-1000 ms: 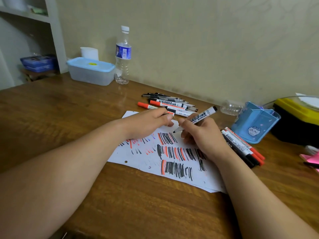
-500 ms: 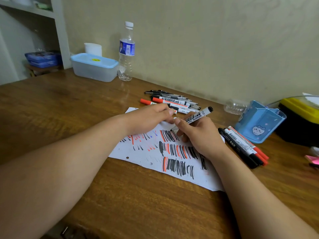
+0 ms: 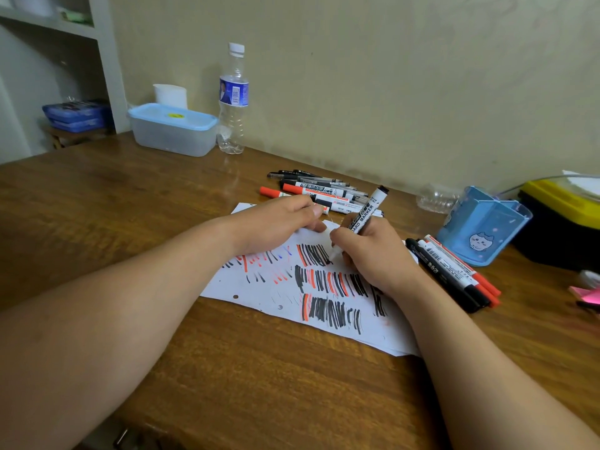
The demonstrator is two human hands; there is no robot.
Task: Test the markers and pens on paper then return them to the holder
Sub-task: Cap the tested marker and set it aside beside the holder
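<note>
A white paper sheet (image 3: 259, 297) covered in black and red strokes lies on the wooden table (image 3: 130, 203). My right hand (image 3: 373, 254) grips a black-and-white board marker (image 3: 363, 216), its tip down on the paper by the top block of strokes. My left hand (image 3: 276, 222) rests on the paper's far edge with fingers curled; what they hold is hidden. A pile of markers and pens (image 3: 324, 190) lies behind the paper. Several more markers (image 3: 451, 271) lie to the right, in front of the blue holder (image 3: 480, 228).
A water bottle (image 3: 232, 102) and a lidded plastic container (image 3: 172, 128) stand at the back left by the wall. A yellow-and-black box (image 3: 558, 216) sits at the far right, with a pink object (image 3: 587, 295) near the right edge.
My right hand has tilted the marker more upright and lowered its tip onto the paper. My left hand has stayed at the paper's top edge.
</note>
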